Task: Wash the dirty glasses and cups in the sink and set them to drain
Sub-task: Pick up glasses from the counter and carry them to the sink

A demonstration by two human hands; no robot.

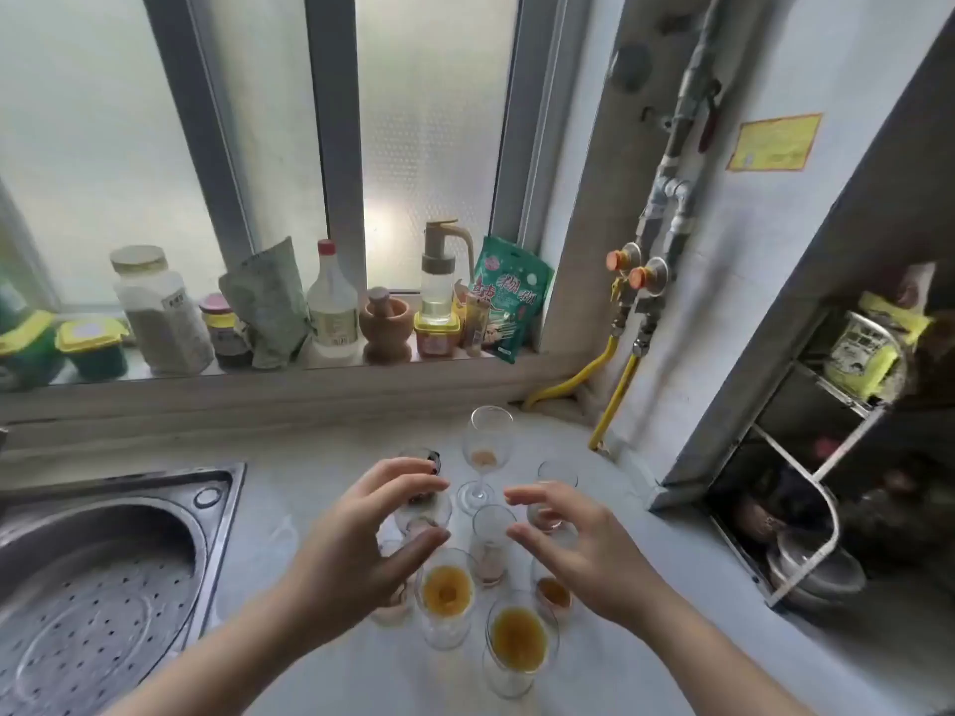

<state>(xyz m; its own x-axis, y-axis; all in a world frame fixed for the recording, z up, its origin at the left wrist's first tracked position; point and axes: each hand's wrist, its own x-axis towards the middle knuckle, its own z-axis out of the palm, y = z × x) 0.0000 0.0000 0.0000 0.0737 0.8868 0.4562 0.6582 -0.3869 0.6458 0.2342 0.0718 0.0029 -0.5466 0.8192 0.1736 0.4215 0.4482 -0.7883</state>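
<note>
Grey countertop (310, 488): dirty glasses (447, 594) clustered right of steel sink (129, 540), a stemmed wine glass (484, 452) behind. Left hand (362, 540) and right hand (568, 545) held above, fingers spread, nothing gripped. Windowsill (258, 379): bottles, jars.

Soft window (429, 147) daylight; warped edges
</note>
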